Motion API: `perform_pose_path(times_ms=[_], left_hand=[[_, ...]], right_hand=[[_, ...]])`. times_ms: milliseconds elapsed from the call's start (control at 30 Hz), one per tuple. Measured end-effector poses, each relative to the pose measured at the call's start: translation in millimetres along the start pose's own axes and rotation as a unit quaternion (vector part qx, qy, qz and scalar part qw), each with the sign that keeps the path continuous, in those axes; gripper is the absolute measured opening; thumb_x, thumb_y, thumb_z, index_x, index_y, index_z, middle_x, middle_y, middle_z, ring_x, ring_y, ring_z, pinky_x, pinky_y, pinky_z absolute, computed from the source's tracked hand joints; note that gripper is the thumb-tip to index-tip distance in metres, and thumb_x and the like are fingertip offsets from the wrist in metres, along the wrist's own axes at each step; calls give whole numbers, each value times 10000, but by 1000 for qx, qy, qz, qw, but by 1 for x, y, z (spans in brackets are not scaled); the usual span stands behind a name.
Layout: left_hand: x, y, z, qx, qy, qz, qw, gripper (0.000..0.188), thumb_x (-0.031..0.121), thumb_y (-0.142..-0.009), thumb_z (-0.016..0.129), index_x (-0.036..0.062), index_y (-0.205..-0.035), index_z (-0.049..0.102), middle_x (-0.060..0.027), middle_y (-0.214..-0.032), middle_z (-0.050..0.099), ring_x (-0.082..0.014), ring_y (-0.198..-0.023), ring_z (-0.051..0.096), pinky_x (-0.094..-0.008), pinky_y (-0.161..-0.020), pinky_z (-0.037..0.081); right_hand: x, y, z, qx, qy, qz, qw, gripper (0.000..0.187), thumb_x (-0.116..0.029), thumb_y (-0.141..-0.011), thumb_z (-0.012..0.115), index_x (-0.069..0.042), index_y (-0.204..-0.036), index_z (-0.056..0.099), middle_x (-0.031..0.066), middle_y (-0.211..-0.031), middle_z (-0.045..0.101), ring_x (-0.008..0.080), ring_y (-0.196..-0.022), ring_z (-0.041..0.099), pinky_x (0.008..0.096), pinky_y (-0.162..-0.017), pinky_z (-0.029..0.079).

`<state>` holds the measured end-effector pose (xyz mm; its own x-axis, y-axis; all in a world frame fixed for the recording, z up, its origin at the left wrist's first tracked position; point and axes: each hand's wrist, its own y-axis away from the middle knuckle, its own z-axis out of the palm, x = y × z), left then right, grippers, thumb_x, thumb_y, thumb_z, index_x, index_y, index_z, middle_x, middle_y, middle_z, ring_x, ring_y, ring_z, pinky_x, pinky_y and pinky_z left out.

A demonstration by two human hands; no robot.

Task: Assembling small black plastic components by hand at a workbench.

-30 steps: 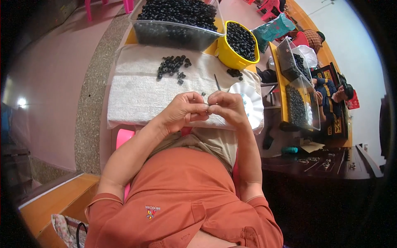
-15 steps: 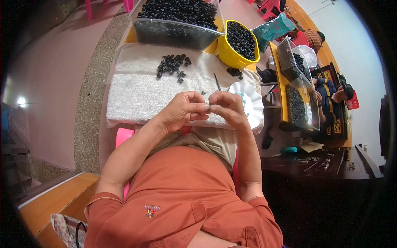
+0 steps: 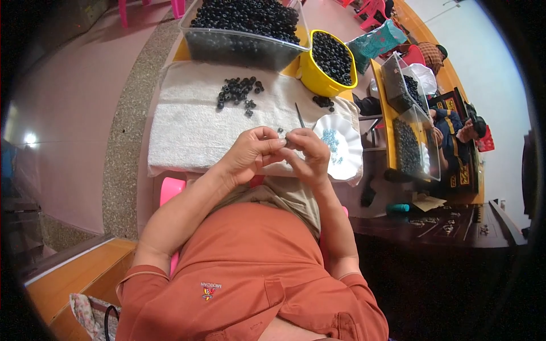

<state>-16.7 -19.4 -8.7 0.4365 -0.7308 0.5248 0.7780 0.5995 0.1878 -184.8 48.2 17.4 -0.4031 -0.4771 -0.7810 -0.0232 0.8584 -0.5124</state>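
Above the white towel (image 3: 187, 136), my left hand (image 3: 247, 152) and my right hand (image 3: 310, 154) meet fingertip to fingertip. Both pinch at one spot, and whatever tiny thing is between them is too small and hidden to name. Just beyond the fingertips lies a small dark round part (image 3: 280, 130). A thin dark pointed tool (image 3: 300, 115) rests on the towel past my right hand. To the right of that hand is a white plate with a wavy rim (image 3: 354, 145), holding many tiny pale blue pieces (image 3: 331, 145).
Loose black ring-like parts (image 3: 239, 91) lie in a pile on the towel. Behind stand a clear bin (image 3: 244, 48) and a yellow tub (image 3: 318, 82), both full of such parts. More clear bins (image 3: 415, 122) stand on a side table at right, where another person (image 3: 455, 131) sits.
My right hand has shifted slightly left and turned, its fingers now more extended over the left fingertips. More of the plate and its blue pieces shows.
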Motion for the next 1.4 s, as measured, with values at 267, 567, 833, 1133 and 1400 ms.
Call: perform_pose_path(times_ms=[267, 567, 833, 1133, 1400], left_hand=[[2, 1, 6, 6, -12, 11, 1000, 87, 63, -897, 660, 66, -941, 585, -50, -915, 632, -138, -841, 642, -283, -775, 563], [-1, 2, 6, 22, -27, 54, 998, 127, 49, -871, 683, 58, -954, 587, -51, -955, 644, -139, -907, 638, -275, -783, 542], [-3, 1, 8, 50, -30, 74, 996, 115, 43, -868, 686, 47, -938, 595, -41, -914, 652, -117, -858, 633, -253, -772, 538], [-4, 1, 9, 46, -73, 58, 995, 172, 57, -891, 674, 23, -1039, 595, -68, -959, 653, -141, -886, 639, -294, -789, 558], [-4, 7, 16, 52, -41, 65, 996, 127, 39, -895, 659, 25, -1000, 589, -70, -966, 649, -139, -885, 636, -290, -806, 548]], right_hand=[[-3, 0, 9, 55, 199, -103, 973, 391, 33, -687, 791, -10, -1048, 647, 134, -927, 640, 224, -746, 661, 296, -634, 544], [-4, 0, 14, 54, 192, -81, 977, 390, 40, -672, 773, -16, -1032, 633, 145, -985, 636, 264, -809, 666, 336, -694, 545], [-5, -4, 21, 88, 260, -144, 951, 454, 39, -653, 773, -27, -1073, 615, 135, -943, 652, 296, -823, 653, 354, -702, 539], [-6, -6, 14, 92, 255, -135, 953, 456, 40, -655, 782, -16, -1073, 609, 136, -891, 674, 254, -781, 677, 323, -669, 536], [-6, -3, 14, 91, 228, -137, 960, 443, 32, -648, 788, -18, -1055, 622, 116, -875, 678, 241, -752, 669, 323, -654, 539]])
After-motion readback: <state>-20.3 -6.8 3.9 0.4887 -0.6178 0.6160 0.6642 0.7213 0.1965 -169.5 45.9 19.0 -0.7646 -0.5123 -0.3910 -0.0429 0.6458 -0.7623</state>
